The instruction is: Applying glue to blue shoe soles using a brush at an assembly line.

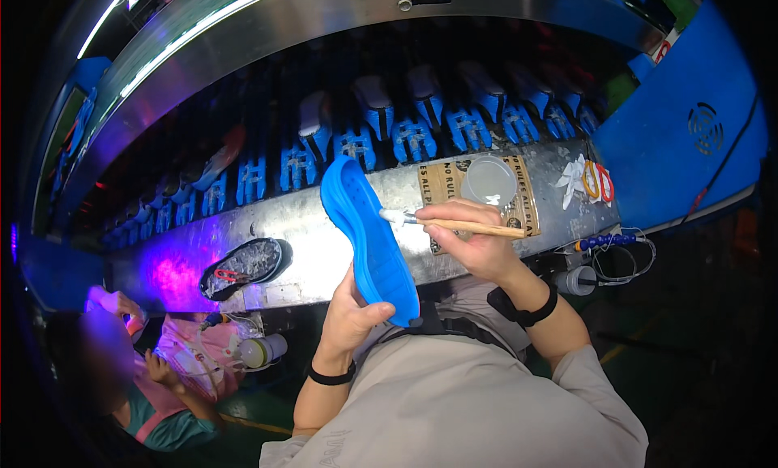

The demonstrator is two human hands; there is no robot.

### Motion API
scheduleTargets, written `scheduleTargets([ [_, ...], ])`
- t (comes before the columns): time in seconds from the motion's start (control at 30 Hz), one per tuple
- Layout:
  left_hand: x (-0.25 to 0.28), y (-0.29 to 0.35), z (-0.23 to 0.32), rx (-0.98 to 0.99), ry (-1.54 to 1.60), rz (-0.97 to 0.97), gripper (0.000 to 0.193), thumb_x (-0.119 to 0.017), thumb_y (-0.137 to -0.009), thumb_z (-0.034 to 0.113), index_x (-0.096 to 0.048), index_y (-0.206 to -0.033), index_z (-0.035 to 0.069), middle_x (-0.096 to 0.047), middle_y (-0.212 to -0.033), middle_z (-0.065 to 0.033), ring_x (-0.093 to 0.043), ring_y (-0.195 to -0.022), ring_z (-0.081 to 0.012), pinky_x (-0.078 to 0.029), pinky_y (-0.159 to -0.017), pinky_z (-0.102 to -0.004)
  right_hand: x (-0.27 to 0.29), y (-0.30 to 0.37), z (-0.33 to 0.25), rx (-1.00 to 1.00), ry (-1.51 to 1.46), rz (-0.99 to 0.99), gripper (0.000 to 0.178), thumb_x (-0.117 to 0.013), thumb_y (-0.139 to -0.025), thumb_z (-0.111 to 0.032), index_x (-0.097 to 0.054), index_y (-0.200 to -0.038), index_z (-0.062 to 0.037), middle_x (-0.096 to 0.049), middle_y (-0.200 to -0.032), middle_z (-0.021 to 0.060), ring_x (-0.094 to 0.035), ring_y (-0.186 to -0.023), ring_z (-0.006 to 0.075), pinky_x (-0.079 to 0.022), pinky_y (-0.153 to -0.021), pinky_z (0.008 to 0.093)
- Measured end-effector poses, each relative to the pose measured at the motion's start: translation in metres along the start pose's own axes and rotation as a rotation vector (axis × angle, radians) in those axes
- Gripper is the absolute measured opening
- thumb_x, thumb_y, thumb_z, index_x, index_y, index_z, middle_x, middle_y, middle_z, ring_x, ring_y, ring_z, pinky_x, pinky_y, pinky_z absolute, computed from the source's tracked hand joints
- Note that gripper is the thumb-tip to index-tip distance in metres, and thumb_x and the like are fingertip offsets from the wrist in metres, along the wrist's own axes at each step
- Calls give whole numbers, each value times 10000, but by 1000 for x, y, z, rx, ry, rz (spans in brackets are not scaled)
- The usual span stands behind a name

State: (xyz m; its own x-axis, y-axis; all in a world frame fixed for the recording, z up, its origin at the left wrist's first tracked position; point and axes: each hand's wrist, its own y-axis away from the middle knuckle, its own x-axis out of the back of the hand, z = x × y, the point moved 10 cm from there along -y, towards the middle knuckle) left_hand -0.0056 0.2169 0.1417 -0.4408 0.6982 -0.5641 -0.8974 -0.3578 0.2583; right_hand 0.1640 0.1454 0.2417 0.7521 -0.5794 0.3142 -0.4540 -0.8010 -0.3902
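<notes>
A blue shoe sole is tilted up in front of me, its hollow inner side partly turned toward the right. My left hand grips its heel end from below, thumb along the edge. In my right hand is a brush with a wooden handle. White paste covers its bristles, which touch or nearly touch the sole's inner wall near the middle. Behind my right hand, a round pale tub stands on a printed cardboard sheet on the metal bench.
Blue shoe holders line the machine behind the metal ledge, several carrying shoes. A dark oval tray with scraps lies left. Scissors with red and yellow handles rest at right beside white scraps. Another person works at lower left.
</notes>
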Motion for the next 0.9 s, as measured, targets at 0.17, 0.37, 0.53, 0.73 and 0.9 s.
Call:
scheduleTargets([
  [0.17,-7,3,5,-7,-38,-29,977,-908,-734,256,-357,-1487,-32,-620,-1239,-125,-641,-1119,-210,-530,-965,-351,-1,-3,-1,47,52,16,197,-711,-866,-28,-748,-1058,0,-739,-925,132,-695,-806,221,-545,-719,327],
  [0.37,-13,4,11,19,-8,-26,974,-905,-741,287,-362,-1484,-32,-630,-1225,-137,-665,-1089,-230,-544,-943,-361,-1,8,-10,71,128,-24,167,-724,-835,-26,-747,-1000,-22,-733,-892,116,-698,-784,254,-549,-701,344],
  [0.53,-7,1,23,-77,-11,16,969,-906,-733,338,-380,-1460,-29,-648,-1187,-158,-695,-1032,-267,-582,-894,-387,-8,18,-17,66,81,-36,131,-720,-832,-27,-746,-960,-15,-730,-860,108,-685,-737,245,-542,-672,342],
  [0.73,1,1,28,-64,-10,-2,967,-914,-716,376,-403,-1426,-35,-635,-1222,-164,-696,-1036,-274,-588,-889,-397,-9,30,-25,20,54,-83,99,-713,-834,-29,-751,-924,-11,-732,-832,101,-673,-705,238,-530,-639,336],
  [0.9,10,0,31,-106,-55,38,1009,-927,-694,396,-395,-1433,-39,-630,-1233,-165,-675,-1086,-272,-567,-934,-400,-11,36,-32,12,20,-87,96,-715,-839,-32,-750,-926,-8,-727,-806,104,-647,-667,232,-511,-608,339],
])
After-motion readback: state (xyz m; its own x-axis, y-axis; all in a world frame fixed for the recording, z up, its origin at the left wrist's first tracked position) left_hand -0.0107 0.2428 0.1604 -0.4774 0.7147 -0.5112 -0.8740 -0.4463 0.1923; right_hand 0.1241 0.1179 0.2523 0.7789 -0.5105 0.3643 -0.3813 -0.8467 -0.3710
